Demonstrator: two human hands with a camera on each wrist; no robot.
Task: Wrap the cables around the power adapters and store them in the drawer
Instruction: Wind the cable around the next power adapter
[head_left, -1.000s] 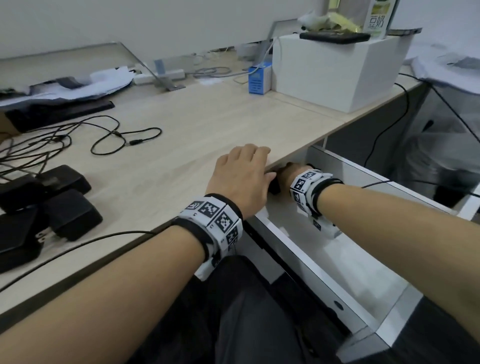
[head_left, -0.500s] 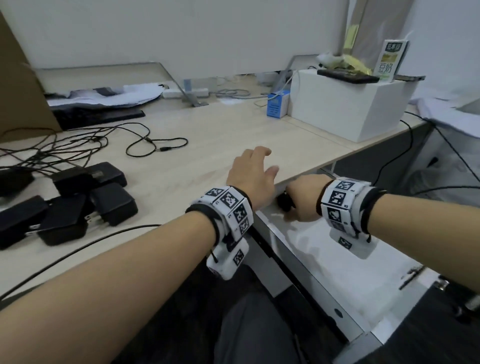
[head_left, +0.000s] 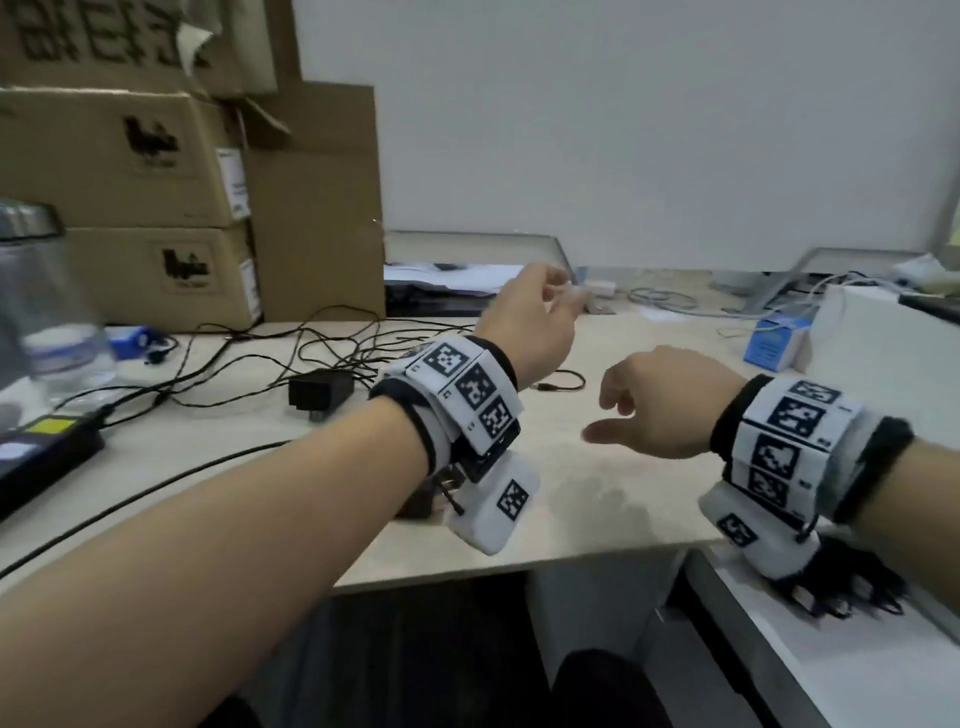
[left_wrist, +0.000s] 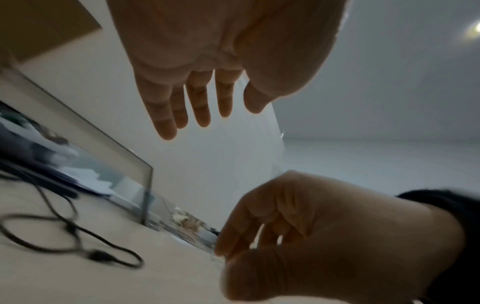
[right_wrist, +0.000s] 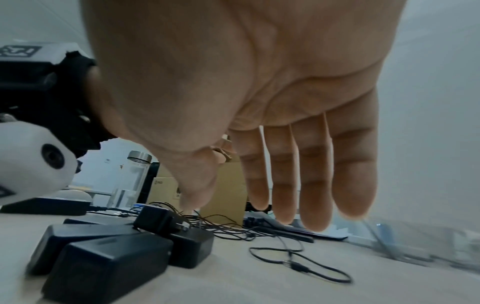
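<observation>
Both hands hover empty above the light wood desk (head_left: 597, 499). My left hand (head_left: 540, 306) is raised over the tangled black cables (head_left: 311, 343), fingers straight in the left wrist view (left_wrist: 187, 107). My right hand (head_left: 623, 410) hangs lower, near the desk's front, fingers relaxed (right_wrist: 298, 179). Several black power adapters (right_wrist: 103, 257) lie in a cluster on the desk. One of them (head_left: 319, 389) shows left of my left wrist, and my left forearm hides the rest. A cable-wrapped adapter (head_left: 852, 587) lies in the open white drawer (head_left: 831, 670), partly under my right wrist.
Cardboard boxes (head_left: 130, 156) are stacked at the back left, with a clear bottle (head_left: 47, 301) and a flat black device (head_left: 41, 452) at the left edge. A small blue box (head_left: 779, 343) and a white box (head_left: 883, 332) stand at the right.
My right hand has let go of the wrapped adapter in the drawer and risen over the desk. My left hand has lifted off the desk edge. My view has swung left and up.
</observation>
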